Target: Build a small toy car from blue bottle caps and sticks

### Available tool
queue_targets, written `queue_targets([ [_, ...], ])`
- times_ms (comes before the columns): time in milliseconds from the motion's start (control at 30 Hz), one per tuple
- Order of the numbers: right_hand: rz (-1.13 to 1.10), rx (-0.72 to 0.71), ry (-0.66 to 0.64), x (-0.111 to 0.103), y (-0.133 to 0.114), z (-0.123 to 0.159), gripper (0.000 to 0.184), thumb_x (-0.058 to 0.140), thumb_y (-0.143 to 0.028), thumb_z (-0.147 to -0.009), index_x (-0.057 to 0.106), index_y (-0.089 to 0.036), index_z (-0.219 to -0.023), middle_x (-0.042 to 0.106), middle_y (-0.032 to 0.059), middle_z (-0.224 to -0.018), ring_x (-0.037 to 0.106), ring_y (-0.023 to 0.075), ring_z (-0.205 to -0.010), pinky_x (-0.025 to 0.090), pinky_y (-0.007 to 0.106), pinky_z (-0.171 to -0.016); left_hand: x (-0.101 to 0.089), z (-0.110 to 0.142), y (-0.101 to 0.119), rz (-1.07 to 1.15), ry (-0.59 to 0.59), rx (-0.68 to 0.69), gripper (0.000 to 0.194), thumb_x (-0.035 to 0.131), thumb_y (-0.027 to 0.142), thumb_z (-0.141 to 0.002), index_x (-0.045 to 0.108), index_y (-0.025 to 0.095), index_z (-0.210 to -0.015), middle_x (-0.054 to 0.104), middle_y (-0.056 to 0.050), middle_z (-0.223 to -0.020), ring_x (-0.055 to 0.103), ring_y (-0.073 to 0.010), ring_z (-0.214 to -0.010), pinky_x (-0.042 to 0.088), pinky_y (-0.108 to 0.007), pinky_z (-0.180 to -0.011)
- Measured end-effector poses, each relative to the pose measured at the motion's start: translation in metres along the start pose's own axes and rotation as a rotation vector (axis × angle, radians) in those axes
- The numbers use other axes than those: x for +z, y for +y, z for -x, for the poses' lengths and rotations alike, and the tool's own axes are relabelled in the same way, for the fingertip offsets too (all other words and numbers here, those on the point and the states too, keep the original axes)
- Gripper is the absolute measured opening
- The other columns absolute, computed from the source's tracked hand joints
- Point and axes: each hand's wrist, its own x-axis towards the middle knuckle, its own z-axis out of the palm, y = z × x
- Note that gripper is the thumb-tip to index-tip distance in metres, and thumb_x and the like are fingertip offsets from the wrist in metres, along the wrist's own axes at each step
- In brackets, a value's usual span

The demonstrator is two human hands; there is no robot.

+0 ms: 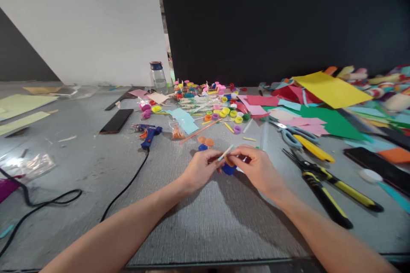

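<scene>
My left hand is closed, its thumb and fingers pinching a short pale stick that slants up to the right. Across from it, my right hand pinches a small orange-brown disc-like piece. Directly below that piece is a blue bottle cap-like part, partly covered by my fingers; whether it is joined to the orange piece I cannot tell. Just behind my left hand stands a similar small blue part with orange round pieces beside it.
Left of my hands lie a blue glue gun with a black cord and a phone. On the right are scissors, a yellow cutter and pliers. Behind are coloured caps, paper sheets and a bottle.
</scene>
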Motion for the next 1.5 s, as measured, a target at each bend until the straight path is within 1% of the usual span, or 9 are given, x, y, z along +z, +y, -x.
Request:
queue_targets([
  [300, -0.073, 0.117, 0.065, 0.002, 0.000, -0.001, 0.018, 0.060, -0.031, -0.090, 0.070, -0.019, -0.081, 0.070, 0.0014, -0.074, 0.061, 0.0159, -0.065, 0.046, 0.029, -0.064, 0.000, 0.000, 0.001, -0.020, 0.002, 0.014, 0.021, 0.057, 0.029, -0.093, 0.072, 0.015, -0.090, 0.064, -0.001, -0.072, 0.053, -0.0104, -0.061, 0.042, -0.022, -0.059],
  [400, -0.039, 0.121, 0.039, -0.002, 0.001, -0.002, 0.023, 0.058, -0.032, -0.092, 0.071, -0.020, -0.078, 0.071, 0.0018, -0.075, 0.061, 0.0164, -0.067, 0.045, 0.029, -0.064, 0.000, 0.000, 0.000, -0.017, -0.003, 0.008, 0.020, 0.057, 0.029, -0.093, 0.073, 0.015, -0.093, 0.065, -0.001, -0.072, 0.053, -0.0107, -0.061, 0.043, -0.022, -0.060],
  [533, -0.036, 0.137, -0.016, -0.002, 0.000, -0.004, 0.018, 0.061, -0.027, -0.089, 0.072, -0.020, -0.076, 0.072, 0.0015, -0.076, 0.063, 0.0174, -0.072, 0.045, 0.030, -0.069, 0.001, -0.001, -0.001, -0.024, 0.000, 0.016, 0.020, 0.056, 0.028, -0.094, 0.071, 0.015, -0.093, 0.062, 0.000, -0.070, 0.051, -0.0104, -0.060, 0.041, -0.022, -0.058],
  [700, 0.004, 0.111, 0.007, 0.004, -0.001, -0.005, 0.020, 0.062, -0.025, -0.088, 0.067, -0.020, -0.069, 0.069, 0.0006, -0.071, 0.060, 0.0164, -0.068, 0.043, 0.030, -0.067, 0.002, -0.002, 0.002, -0.038, 0.007, 0.031, 0.019, 0.056, 0.026, -0.092, 0.069, 0.014, -0.086, 0.060, -0.001, -0.070, 0.053, -0.0113, -0.064, 0.040, -0.022, -0.059],
  [900, 0.046, 0.053, 0.032, 0.005, 0.001, -0.003, 0.026, 0.060, -0.023, -0.090, 0.063, -0.020, -0.065, 0.064, -0.0004, -0.069, 0.058, 0.0153, -0.067, 0.041, 0.029, -0.067, 0.002, -0.002, 0.003, -0.042, 0.015, 0.017, 0.021, 0.056, 0.029, -0.092, 0.069, 0.014, -0.084, 0.059, 0.001, -0.066, 0.050, -0.0107, -0.059, 0.040, -0.023, -0.059],
  [1033, 0.099, 0.016, 0.065, -0.002, -0.001, -0.002, 0.029, 0.054, -0.027, -0.095, 0.065, -0.020, -0.069, 0.066, 0.0011, -0.073, 0.058, 0.0161, -0.068, 0.041, 0.029, -0.067, 0.001, -0.002, 0.002, -0.032, -0.003, 0.029, 0.021, 0.056, 0.029, -0.093, 0.073, 0.015, -0.091, 0.063, -0.001, -0.070, 0.052, -0.0107, -0.060, 0.042, -0.023, -0.061],
  [1133, 0.136, 0.057, 0.106, -0.008, -0.001, -0.001, 0.026, 0.055, -0.033, -0.095, 0.070, -0.021, -0.077, 0.066, 0.0024, -0.076, 0.055, 0.0171, -0.066, 0.040, 0.030, -0.062, 0.001, -0.001, 0.002, -0.031, -0.001, -0.003, 0.021, 0.057, 0.029, -0.093, 0.073, 0.015, -0.096, 0.063, -0.001, -0.070, 0.051, -0.0098, -0.058, 0.041, -0.023, -0.059],
  [1300, 0.057, 0.034, -0.047, -0.010, -0.002, -0.002, 0.031, 0.052, -0.029, -0.096, 0.069, -0.023, -0.070, 0.068, 0.0021, -0.078, 0.062, 0.0197, -0.077, 0.045, 0.032, -0.073, 0.002, -0.001, 0.002, -0.003, 0.009, 0.003, 0.020, 0.058, 0.028, -0.093, 0.073, 0.014, -0.094, 0.063, -0.001, -0.069, 0.050, -0.0092, -0.057, 0.042, -0.022, -0.058],
  [1500, 0.066, -0.020, -0.051, -0.007, -0.004, -0.001, 0.028, 0.053, -0.025, -0.095, 0.069, -0.023, -0.072, 0.067, 0.0013, -0.078, 0.062, 0.0183, -0.076, 0.045, 0.031, -0.073, 0.002, -0.002, 0.002, 0.012, 0.006, 0.026, 0.016, 0.058, 0.023, -0.092, 0.071, 0.014, -0.089, 0.063, -0.001, -0.070, 0.051, -0.0085, -0.057, 0.042, -0.021, -0.058],
])
